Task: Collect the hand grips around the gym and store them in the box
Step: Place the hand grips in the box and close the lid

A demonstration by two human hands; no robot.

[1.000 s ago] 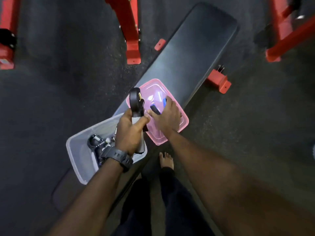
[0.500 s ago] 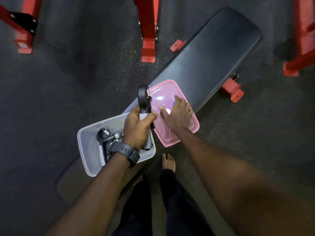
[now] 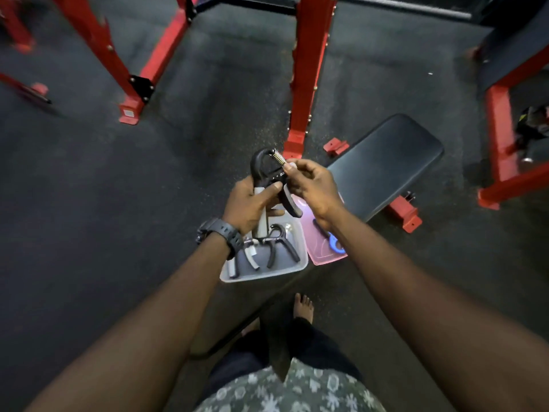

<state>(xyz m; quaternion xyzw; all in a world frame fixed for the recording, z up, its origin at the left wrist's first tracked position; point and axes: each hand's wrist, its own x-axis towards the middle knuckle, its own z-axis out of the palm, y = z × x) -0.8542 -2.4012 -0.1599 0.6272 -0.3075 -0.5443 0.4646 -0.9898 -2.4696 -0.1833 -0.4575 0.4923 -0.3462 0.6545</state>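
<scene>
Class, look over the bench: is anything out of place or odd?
One thing: a blue grip lies on the pink lid beside the box, not in the box with the other grips. The lid is off. The left hand holds a black grip, and the right hand pinches its spring end.

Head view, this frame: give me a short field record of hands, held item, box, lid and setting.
left hand: gripping the handles of a black hand grip
right hand: fingers pinch the grip near its spring
box: clear, open, on the bench, holds several hand grips
lid: pink, off, beside the box
on the lid: blue item, partly hidden
setting: dark gym floor, red rack posts
</scene>
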